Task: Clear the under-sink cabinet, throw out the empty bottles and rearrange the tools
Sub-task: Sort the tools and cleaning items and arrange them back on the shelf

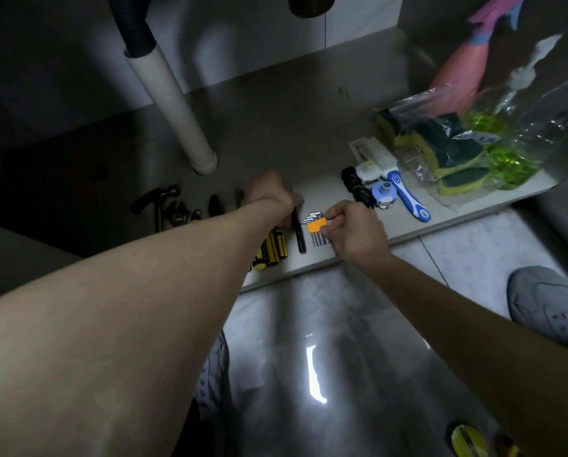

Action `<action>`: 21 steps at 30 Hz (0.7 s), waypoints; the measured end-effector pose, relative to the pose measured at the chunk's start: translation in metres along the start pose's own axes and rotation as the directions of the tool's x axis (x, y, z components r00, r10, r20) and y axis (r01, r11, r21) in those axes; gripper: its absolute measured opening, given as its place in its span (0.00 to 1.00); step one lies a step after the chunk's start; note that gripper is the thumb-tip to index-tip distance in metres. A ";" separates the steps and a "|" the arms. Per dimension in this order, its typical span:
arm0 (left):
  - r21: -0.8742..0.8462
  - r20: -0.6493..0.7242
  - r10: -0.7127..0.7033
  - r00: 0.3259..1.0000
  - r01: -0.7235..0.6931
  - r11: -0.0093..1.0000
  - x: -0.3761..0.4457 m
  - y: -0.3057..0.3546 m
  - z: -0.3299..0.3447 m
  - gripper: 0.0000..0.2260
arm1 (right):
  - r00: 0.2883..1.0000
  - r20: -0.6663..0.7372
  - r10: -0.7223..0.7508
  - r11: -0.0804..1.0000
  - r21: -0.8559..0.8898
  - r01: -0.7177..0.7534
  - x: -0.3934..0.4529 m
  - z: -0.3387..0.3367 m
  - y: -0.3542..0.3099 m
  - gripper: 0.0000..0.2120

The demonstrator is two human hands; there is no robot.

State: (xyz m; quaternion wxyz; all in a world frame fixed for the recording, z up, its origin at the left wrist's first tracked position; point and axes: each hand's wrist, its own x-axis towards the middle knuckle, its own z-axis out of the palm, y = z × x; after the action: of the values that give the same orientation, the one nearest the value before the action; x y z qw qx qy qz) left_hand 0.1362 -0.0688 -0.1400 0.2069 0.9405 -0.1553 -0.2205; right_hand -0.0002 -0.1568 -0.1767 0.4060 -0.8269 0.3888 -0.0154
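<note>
On the cabinet floor (276,127) near its front edge, my right hand (355,229) pinches a hex key set (316,225) in an orange holder. My left hand (271,199) reaches in beside it and grips the top of a long black tool (299,235) lying on the floor. Yellow-and-black screwdrivers (272,250) lie under my left wrist. Further left, in the dark, lie a hammer (155,201), a wrench (177,212) and other dark tools.
A white drain pipe (173,103) comes down at the back left. To the right sit a blue-handled brush (408,196), small fittings (375,183), bagged sponges (441,150), a green item in plastic (506,159) and pink gloves (467,64). My shoes (553,305) rest on the tiled floor (342,324).
</note>
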 end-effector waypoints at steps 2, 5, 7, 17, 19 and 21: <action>0.101 0.028 0.017 0.999 -0.020 0.995 -0.003 -0.002 0.004 0.09 | 1.000 -0.008 0.004 1.000 0.009 -0.004 0.000 0.000 0.000 0.09; 0.213 0.001 0.056 0.998 -0.055 0.975 -0.005 -0.003 0.008 0.06 | 1.000 -0.021 0.001 1.000 0.025 0.000 -0.001 0.001 0.000 0.09; 0.256 -0.014 0.069 0.997 -0.063 0.965 -0.003 -0.002 0.007 0.06 | 1.000 -0.012 -0.006 1.000 0.030 0.006 -0.001 0.001 0.001 0.08; 0.247 -0.059 0.053 0.997 -0.036 0.968 0.004 -0.006 0.001 0.09 | 1.000 -0.016 -0.015 0.999 0.043 0.016 -0.001 0.004 0.004 0.08; 0.246 -0.060 0.056 0.997 -0.039 0.968 0.006 -0.007 -0.001 0.10 | 1.000 -0.024 -0.019 0.999 0.041 0.020 -0.001 0.005 0.005 0.08; 0.262 -0.060 0.062 0.996 -0.044 0.964 0.007 -0.008 -0.001 0.10 | 0.999 -0.030 -0.026 0.999 0.037 0.028 0.000 0.006 0.005 0.08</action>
State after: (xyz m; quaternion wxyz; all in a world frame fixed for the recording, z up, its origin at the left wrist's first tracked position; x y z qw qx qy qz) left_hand 0.1440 -0.0645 -0.1449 0.0922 0.9619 -0.2010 -0.1608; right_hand -0.0015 -0.1543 -0.1842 0.4151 -0.8241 0.3832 -0.0404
